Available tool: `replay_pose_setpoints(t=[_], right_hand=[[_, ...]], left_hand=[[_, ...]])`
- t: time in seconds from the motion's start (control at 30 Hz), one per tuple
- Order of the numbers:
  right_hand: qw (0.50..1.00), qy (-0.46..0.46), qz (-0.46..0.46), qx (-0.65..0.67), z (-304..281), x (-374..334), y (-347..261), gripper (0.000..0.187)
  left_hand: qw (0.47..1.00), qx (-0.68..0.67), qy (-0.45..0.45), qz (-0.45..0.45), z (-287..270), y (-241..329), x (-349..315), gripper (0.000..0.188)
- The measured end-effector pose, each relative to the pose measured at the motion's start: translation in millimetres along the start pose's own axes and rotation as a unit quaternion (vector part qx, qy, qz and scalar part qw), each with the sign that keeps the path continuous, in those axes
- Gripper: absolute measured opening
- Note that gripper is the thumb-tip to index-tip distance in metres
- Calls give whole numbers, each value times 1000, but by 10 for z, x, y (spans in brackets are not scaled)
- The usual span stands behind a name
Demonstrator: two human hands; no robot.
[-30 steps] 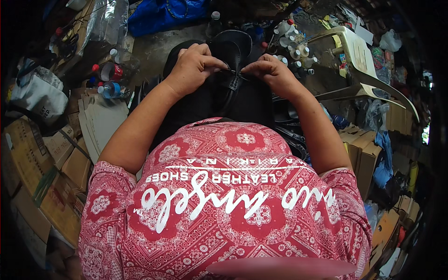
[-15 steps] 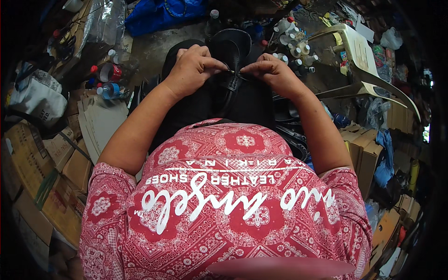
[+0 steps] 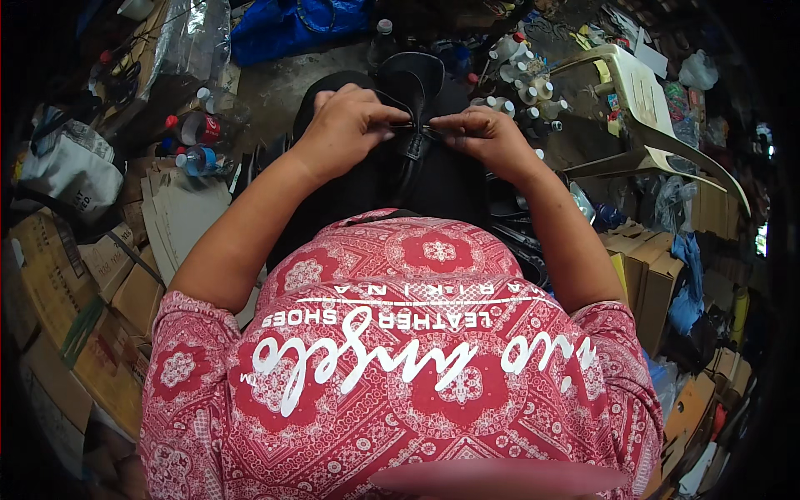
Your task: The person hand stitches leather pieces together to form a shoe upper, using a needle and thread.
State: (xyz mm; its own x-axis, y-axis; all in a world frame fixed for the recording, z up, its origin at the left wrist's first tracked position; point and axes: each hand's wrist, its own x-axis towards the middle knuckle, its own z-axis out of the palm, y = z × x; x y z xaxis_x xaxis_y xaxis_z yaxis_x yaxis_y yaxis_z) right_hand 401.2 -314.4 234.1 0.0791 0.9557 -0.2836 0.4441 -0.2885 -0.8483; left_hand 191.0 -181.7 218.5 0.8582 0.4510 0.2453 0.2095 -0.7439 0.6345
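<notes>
A black leather shoe point(image 3: 413, 150) lies lengthwise between my knees, its wide opening at the far end and a row of stitches along its near part. My left hand point(image 3: 350, 125) is closed in a pinch at the shoe's left side, with a thin, shiny needle at its fingertips. From the right, my right hand point(image 3: 487, 137) pinches at the same seam, and another thin, needle-like piece shows at its fingertips. The two pinches are a small gap apart across the shoe. Any thread is too fine and dark to make out.
Several plastic bottles point(image 3: 533, 83) stand beyond my right hand, near a cream plastic chair point(image 3: 637, 92). A blue plastic sheet point(image 3: 300, 29) lies at the far left. Cardboard pieces point(image 3: 187, 212) and boxes point(image 3: 642, 267) flank me. Black shoes point(image 3: 517, 242) lie by my right thigh.
My right hand has shifted slightly, and a little more of the thin pieces shows at the fingertips. Both hands keep their pinch at the shoe, which stays in place.
</notes>
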Motion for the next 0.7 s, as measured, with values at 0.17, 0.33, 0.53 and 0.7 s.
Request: replay_pose_setpoints(t=[0.17, 0.33, 0.53, 0.7], right_hand=[[997, 36, -2, 64, 98, 2, 4, 28], [995, 65, -16, 78, 156, 21, 16, 26], [993, 86, -13, 74, 218, 71, 33, 19], [994, 17, 25, 101, 146, 139, 25, 13]], left_hand=[[988, -60, -19, -138, 42, 21, -41, 16], [986, -22, -28, -163, 120, 105, 24, 17], [978, -16, -65, -197, 137, 164, 103, 20], [979, -85, -102, -155, 119, 146, 258, 12]])
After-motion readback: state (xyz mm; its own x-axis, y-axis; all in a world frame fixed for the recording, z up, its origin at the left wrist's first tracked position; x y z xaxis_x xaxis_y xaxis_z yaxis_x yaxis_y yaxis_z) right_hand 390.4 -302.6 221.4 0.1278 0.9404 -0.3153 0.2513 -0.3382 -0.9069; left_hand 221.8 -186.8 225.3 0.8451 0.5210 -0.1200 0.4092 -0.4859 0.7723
